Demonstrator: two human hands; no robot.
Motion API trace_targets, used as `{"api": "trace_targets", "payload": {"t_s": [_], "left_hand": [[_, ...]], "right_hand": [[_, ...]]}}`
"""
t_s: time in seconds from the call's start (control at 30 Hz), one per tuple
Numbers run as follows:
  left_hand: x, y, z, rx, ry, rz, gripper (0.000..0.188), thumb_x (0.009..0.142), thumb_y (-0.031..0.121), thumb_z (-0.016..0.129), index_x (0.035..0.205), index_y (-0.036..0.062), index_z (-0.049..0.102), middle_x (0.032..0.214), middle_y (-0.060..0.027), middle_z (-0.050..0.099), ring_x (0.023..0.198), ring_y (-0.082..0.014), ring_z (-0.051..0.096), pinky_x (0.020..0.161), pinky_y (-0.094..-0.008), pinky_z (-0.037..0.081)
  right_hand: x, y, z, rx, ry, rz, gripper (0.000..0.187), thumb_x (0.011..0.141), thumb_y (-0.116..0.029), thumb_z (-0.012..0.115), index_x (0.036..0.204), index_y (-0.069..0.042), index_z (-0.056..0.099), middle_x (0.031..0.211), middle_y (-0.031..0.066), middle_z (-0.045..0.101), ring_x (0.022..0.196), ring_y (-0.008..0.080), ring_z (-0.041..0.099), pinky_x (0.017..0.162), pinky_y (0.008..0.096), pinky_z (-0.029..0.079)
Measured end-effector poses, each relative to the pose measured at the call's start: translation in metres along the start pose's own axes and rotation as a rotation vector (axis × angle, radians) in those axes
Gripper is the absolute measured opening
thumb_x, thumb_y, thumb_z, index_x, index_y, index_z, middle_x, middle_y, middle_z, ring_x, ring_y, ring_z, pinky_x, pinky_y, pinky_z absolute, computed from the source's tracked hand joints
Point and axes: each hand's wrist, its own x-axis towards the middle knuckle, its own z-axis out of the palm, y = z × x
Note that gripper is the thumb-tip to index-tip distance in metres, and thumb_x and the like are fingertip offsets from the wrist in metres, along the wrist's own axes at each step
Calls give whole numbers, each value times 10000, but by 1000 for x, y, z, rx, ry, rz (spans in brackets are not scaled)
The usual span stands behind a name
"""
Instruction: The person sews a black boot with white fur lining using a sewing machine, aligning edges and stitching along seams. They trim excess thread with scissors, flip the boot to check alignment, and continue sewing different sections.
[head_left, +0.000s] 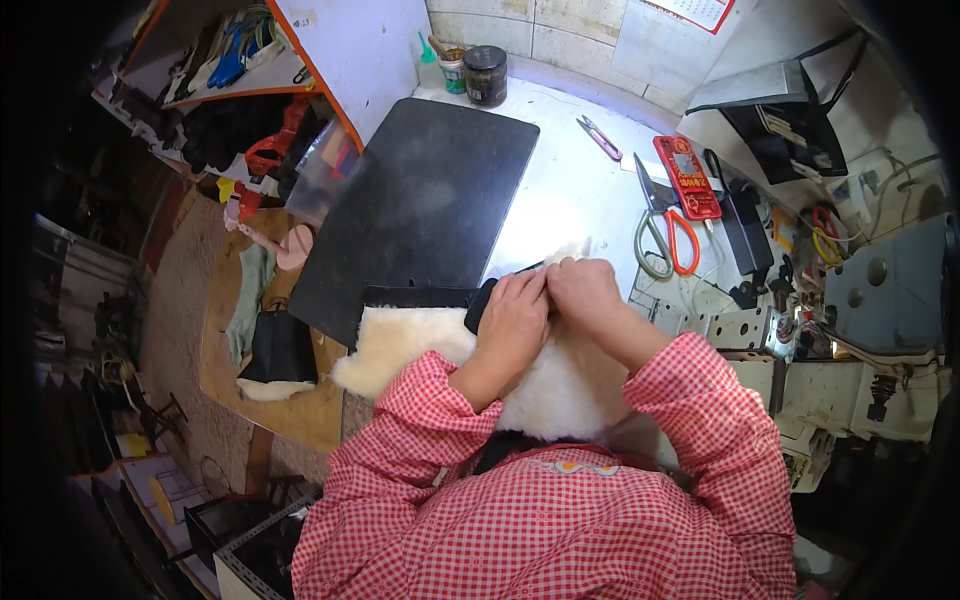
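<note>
While two hands [513, 318] [588, 292] meet, their fingers [517, 288] apparently pinch one black-edged fleece [565, 395] by one black mat [430, 190].

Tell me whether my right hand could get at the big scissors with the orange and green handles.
Likely yes: the scissors lie just beyond your right hand, with nothing visible between, though it seems busy gripping the cream fleece.

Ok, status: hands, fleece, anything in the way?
Left hand, right hand together at black material, cream fleece; grip partly hidden. Scissors off right, not in the way.
</note>
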Motion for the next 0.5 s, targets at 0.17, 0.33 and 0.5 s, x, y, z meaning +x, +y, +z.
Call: {"api": "trace_targets", "payload": {"t_s": [0.17,0.33,0.5], "left_hand": [[-1,4,-4,-41,-16,-12,414,759,175,732,1126,16,628,1268,-119,593,1179,-281,525,1036,-430,388],[0,4,-4,-42,-5,-7,425,761,179,734,1139,21,623,1275,-120,588,1181,-285,523,1038,-437,385],[-1,3,-3,-37,-5,-7,426,762,179,735,1140,16,624,1275,-123,589,1193,-281,521,1038,-433,385]], "right_hand": [[16,57,-38,142,883,563,358,795,-66,642,1149,-88,591,928,114,638,812,319,657,731,420,529],[-31,32,-8,714,354,220,299,803,-76,673,1095,-72,608,987,119,643,813,311,659,717,394,532],[-55,10,26,610,276,55,111,832,-139,652,917,-90,600,914,95,597,743,320,640,627,424,522]]}}
